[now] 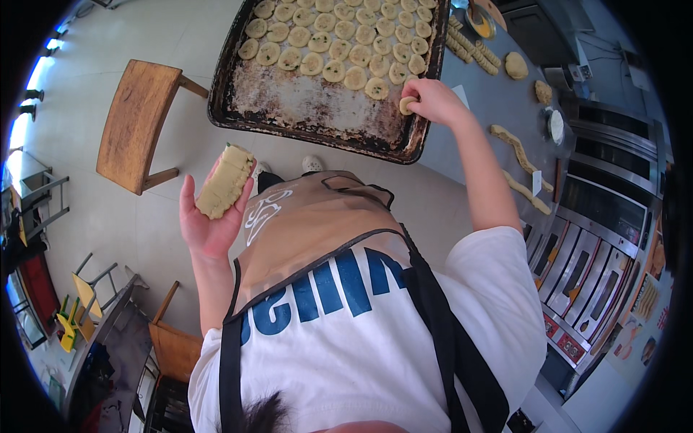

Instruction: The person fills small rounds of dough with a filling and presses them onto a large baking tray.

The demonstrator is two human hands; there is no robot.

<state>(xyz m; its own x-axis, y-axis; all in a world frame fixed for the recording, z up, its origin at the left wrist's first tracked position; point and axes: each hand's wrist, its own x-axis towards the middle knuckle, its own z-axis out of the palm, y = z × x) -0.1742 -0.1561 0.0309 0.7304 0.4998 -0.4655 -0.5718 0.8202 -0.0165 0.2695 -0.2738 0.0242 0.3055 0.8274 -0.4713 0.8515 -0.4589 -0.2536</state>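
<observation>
On the open palm of my left hand (212,230) rests a thick block of pale dough (226,181), its edges crumbly and a green fleck at its far end. My right hand (436,102) pinches a small round dough disc (407,105) between thumb and fingers, just over the right side of a dark, worn baking tray (319,103). Rows of flat dough rounds (325,23) cover the far part of the tray, some with green flecks. Scorched bare metal shows along the tray's near part.
A wooden stool (138,122) stands left of the tray. On the metal table (482,103) at right lie dough ropes (517,149), a dough ball (516,65), cut dough strips (476,48) and a bowl of yellow liquid (482,26). Deck ovens (595,200) line the right side.
</observation>
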